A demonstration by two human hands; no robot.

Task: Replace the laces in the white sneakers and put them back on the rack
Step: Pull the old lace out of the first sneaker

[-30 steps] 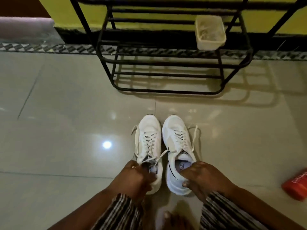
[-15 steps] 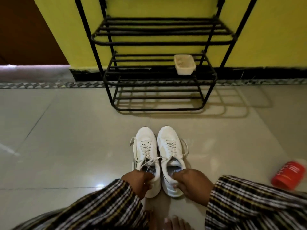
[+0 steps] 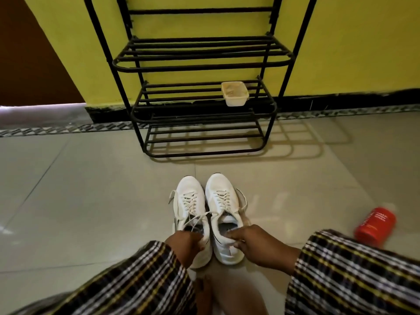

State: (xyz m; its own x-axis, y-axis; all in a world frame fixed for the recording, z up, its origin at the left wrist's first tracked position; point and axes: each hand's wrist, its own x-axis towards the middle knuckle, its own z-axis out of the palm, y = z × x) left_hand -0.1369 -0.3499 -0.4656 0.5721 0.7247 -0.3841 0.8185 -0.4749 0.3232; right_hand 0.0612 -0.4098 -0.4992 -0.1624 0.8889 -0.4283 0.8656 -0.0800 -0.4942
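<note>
Two white sneakers stand side by side on the floor tiles, toes toward the rack, laced with loose white lace ends trailing at their sides. My left hand (image 3: 185,245) grips the heel collar of the left sneaker (image 3: 189,201). The heel collar of the right sneaker (image 3: 221,196) is held by my right hand (image 3: 256,244), fingers curled over its rim. The black metal shoe rack (image 3: 200,64) stands against the yellow wall straight ahead, its shelves bare of shoes.
A cream plastic tub (image 3: 235,93) sits on the rack's middle shelf at the right. A red cylindrical container (image 3: 375,223) lies on the floor to the right. My checked sleeves and a bare foot (image 3: 204,289) fill the bottom of the view.
My head has risen and tilted up, so more of the rack shows and the sneakers look farther off. Both hands keep their grip on the heels.
</note>
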